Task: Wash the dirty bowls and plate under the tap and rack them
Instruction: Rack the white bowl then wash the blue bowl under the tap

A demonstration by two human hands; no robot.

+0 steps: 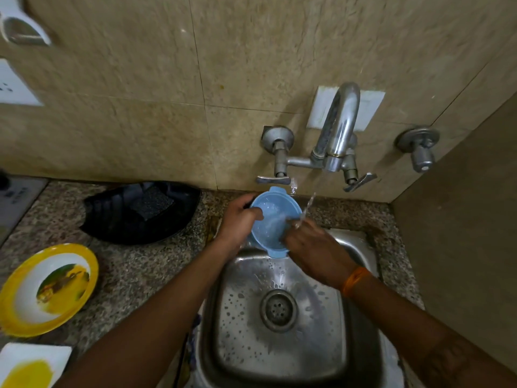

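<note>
A small light-blue plastic bowl (272, 219) is held tilted over the back of the steel sink (279, 331). My left hand (237, 219) grips its left rim. My right hand (313, 247) reaches into the bowl from the right, its fingers rubbing the inside. Water runs from the steel tap (340, 127) onto my right hand's fingers at the bowl's right edge. A dirty yellow-rimmed plate (47, 289) with yellow food stains lies on the counter at the left. A white square dish (30, 365) with yellow residue sits at the bottom left corner.
A black tray-like container (112, 219) holding a dark scrub pad (152, 203) stands on the granite counter (145, 267) left of the sink. A second valve (419, 152) juts from the tiled wall at right. A side wall closes off the right.
</note>
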